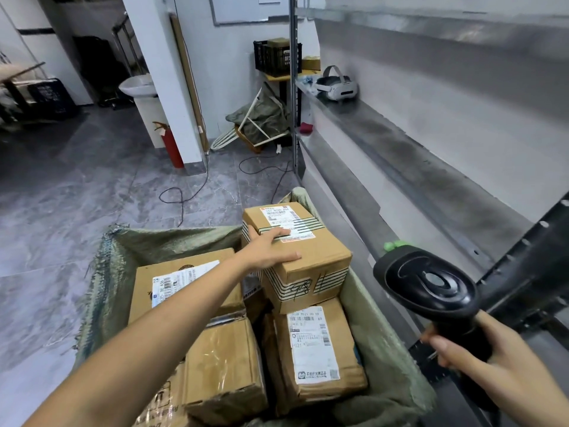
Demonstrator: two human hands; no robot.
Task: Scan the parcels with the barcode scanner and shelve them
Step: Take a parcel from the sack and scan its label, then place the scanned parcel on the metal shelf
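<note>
My left hand point(267, 249) rests flat, fingers straight, on the topmost taped parcel point(300, 257) — my right hand point(471, 352) grips the barcode scanner point(431, 285).

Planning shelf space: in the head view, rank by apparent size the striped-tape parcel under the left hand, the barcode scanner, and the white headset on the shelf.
1. Striped-tape parcel
2. Barcode scanner, though its nearness to the camera inflates it
3. White headset, small partly because it sits far away
</note>
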